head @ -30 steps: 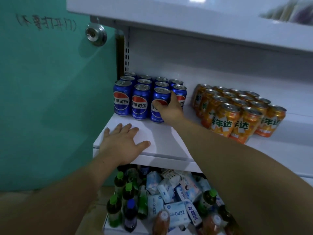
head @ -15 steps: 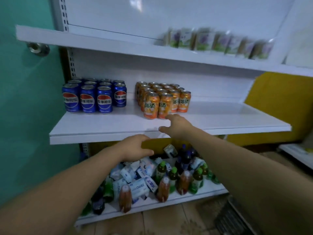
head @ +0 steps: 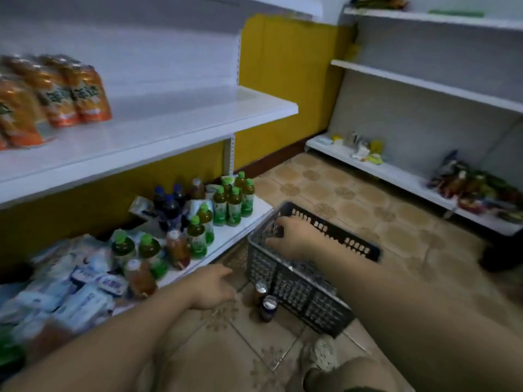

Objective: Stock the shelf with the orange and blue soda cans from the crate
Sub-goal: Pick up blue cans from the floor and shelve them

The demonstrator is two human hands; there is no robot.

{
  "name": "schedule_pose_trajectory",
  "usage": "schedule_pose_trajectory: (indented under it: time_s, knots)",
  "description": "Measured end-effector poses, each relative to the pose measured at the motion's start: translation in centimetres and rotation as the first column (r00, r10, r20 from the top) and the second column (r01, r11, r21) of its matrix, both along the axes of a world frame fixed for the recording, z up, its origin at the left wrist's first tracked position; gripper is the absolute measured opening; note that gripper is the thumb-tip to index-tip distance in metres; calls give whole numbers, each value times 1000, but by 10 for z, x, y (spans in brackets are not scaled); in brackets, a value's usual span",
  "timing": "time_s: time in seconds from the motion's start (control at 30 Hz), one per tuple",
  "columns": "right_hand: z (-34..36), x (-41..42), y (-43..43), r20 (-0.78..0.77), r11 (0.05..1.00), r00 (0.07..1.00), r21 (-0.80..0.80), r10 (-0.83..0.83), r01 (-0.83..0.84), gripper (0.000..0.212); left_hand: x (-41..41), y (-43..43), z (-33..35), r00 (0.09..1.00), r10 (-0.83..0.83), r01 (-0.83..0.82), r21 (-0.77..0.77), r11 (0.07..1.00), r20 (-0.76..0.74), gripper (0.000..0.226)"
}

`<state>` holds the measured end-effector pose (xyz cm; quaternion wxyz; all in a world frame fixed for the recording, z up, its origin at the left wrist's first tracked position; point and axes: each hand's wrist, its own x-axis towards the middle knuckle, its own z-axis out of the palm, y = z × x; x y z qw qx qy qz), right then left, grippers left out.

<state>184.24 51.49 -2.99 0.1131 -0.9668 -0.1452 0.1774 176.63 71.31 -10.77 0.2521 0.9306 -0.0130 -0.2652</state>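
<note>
Grey slotted crate (head: 297, 290), right hand (head: 294, 239) inside, grip unclear, left hand (head: 212, 287) relaxed, empty

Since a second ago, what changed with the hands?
The right hand left the shelf and now reaches into the grey crate on the floor; grip unclear. The left hand dropped off the shelf edge toward two cans beside the crate, holding nothing. The orange cans stay on the shelf.

Perforated grey plastic crate (head: 297, 292), glossy white metal shelf (head: 175, 128), matt patterned floor tiles (head: 353, 199), shiny metal-topped cans (head: 270, 302).
</note>
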Motion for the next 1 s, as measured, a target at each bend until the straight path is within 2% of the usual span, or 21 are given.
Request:
schedule_pose_trajectory:
  time_s: [0.07, 0.2, 0.27, 0.3, 0.43, 0.57, 0.63, 0.73, 0.77, 0.87, 1.0]
  knots:
    - [-35, 9, -24, -48, 997, 996, -12, -81, 81, 65, 19, -17, -32, 997, -55, 55, 11, 998, -54, 73]
    - [-112, 33, -51, -184, 986, 968, -34, -170, 166, 60, 53, -45, -88, 988, -89, 86, -29, 996, -127, 46]
    - [-152, 46, -56, -250, 981, 949, -34, -191, 189, 58, 78, -52, -121, 980, -109, 106, -26, 994, -164, 18]
    - [-174, 53, -56, -276, 981, 942, -38, -192, 189, 58, 89, -54, -139, 978, -107, 104, -24, 994, -178, 14]
    - [-272, 83, -52, -377, 979, 905, -27, -197, 202, 52, 129, -61, -219, 977, -81, 67, -75, 995, -199, 43]
    - [-363, 103, -45, -462, 972, 861, -6, -211, 235, 48, 156, -65, -300, 960, -49, 4, -162, 987, -275, 60]
    - [-406, 110, -38, -483, 967, 844, -22, -233, 254, 59, 163, -67, -334, 948, -33, -28, -186, 982, -317, 67]
    - [-463, 111, -30, -502, 951, 811, -84, -299, 299, 91, 168, -69, -378, 934, -24, -51, -199, 979, -357, 66]
    - [-477, 111, -29, -490, 949, 816, -92, -306, 301, 92, 170, -70, -387, 932, -33, -36, -184, 982, -361, 69]
    - [-494, 110, -28, -420, 945, 850, -63, -316, 321, 69, 168, -66, -403, 915, -10, -53, -144, 988, -404, 82]
    - [-464, 97, -30, -388, 931, 865, 45, -319, 363, 56, 161, -56, -382, 907, 14, -94, -170, 981, -420, 85]
